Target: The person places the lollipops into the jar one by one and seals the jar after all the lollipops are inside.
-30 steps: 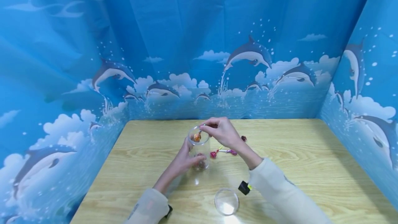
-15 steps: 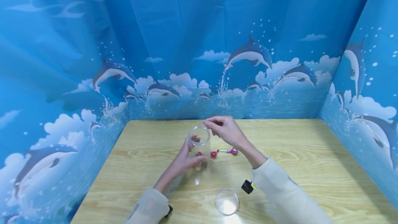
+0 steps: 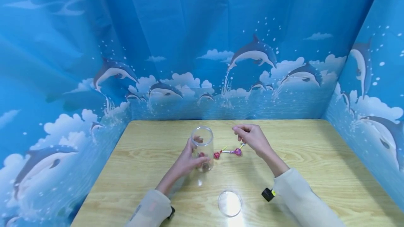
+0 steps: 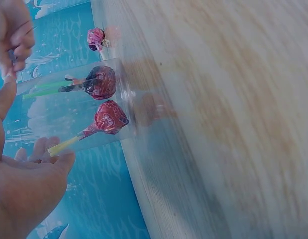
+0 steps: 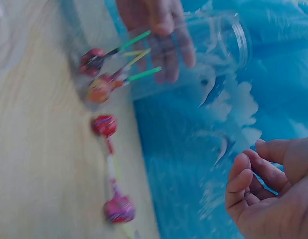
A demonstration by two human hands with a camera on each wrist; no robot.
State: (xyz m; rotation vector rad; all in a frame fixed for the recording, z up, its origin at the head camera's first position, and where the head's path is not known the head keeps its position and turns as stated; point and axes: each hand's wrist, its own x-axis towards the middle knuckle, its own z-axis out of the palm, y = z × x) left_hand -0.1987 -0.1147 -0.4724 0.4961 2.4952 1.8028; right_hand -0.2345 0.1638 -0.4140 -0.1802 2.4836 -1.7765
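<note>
- A person's left hand (image 3: 186,160) wraps round the lower part of a clear plastic jar (image 3: 202,148), which stands upright and lidless on the wooden tabletop (image 3: 315,164), a little left of centre and towards the far edge.
- Inside the jar, the left wrist view shows at least two wrapped lollipops (image 4: 106,99) lying heads down against the base, sticks pointing up towards the mouth.
- The right hand (image 3: 252,138) hangs just right of the jar, fingers curled; the head view suggests it pinches the stick of a pink lollipop (image 3: 237,152) on the tabletop, though the right wrist view shows no stick between its fingers, so the grip cannot be told for certain.
- A red lollipop (image 3: 216,155) lies touching or just beside the jar's right side, its stick running towards the pink one.
- The jar's clear lid (image 3: 230,203) rests alone near the front edge.
- By the look of it, filling is partly done: some sweets are in, two remain outside, and the lid is not yet on.
</note>
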